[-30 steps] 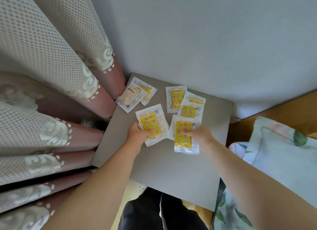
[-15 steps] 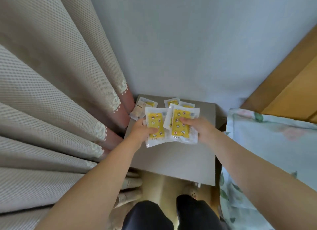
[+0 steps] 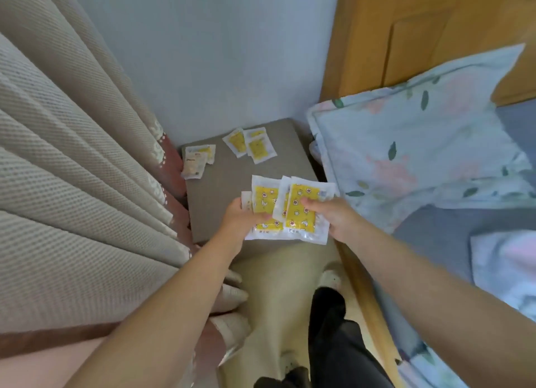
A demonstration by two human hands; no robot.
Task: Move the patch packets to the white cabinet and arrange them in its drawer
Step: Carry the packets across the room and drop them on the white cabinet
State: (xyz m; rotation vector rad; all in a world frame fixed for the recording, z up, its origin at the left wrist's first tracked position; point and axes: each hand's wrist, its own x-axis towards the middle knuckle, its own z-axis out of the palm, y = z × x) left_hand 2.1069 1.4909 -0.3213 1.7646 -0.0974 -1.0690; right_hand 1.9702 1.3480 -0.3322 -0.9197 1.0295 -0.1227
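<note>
My left hand point(image 3: 242, 218) grips a yellow-and-white patch packet point(image 3: 265, 200), with another packet's edge showing behind it. My right hand point(image 3: 330, 215) pinches a second yellow packet point(image 3: 301, 211) that overlaps the first, thumb on its face. Both are lifted above the near part of a grey bedside table top point(image 3: 229, 179). More packets lie on that top: a small overlapping group point(image 3: 252, 145) at the back and two pale ones point(image 3: 198, 160) at the back left by the curtain. No white cabinet or drawer is in view.
A beige curtain point(image 3: 87, 170) with a reddish hem hangs at the left, against the table. A bed with a floral pillow point(image 3: 420, 144) and a wooden headboard point(image 3: 420, 39) fills the right. My legs and feet stand on pale floor point(image 3: 275, 286) below.
Both hands have lifted their packets off the table and drawn them back toward me. The view has pulled back and swung right, showing the bed; the other packets stayed on the table.
</note>
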